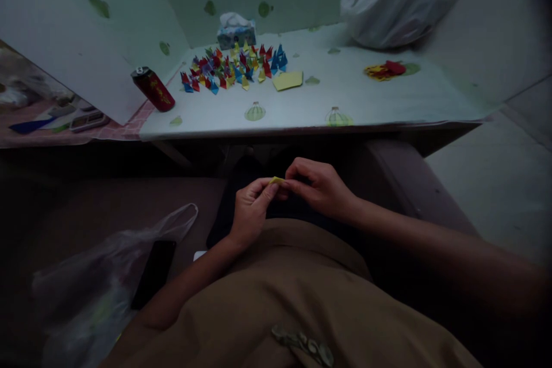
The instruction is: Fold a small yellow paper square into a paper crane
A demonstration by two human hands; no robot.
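A small folded piece of yellow paper (276, 180) is held over my lap, mostly covered by my fingers. My left hand (253, 206) pinches it between thumb and fingertips. My right hand (318, 187) is closed at the paper's right end, thumb and fingertip pressed together there. On the table ahead stand several small folded-paper figures (237, 66) in red, blue, yellow, green and purple. Beside them lies a stack of yellow paper sheets (288, 80).
A tilted red can (154, 89), a tissue box (236, 34), red and yellow paper bits (385, 71) and a large white plastic bag (383, 6) are on the table (293, 109). On the seat to my left lie a dark phone (154, 273) and a clear bag (95, 264).
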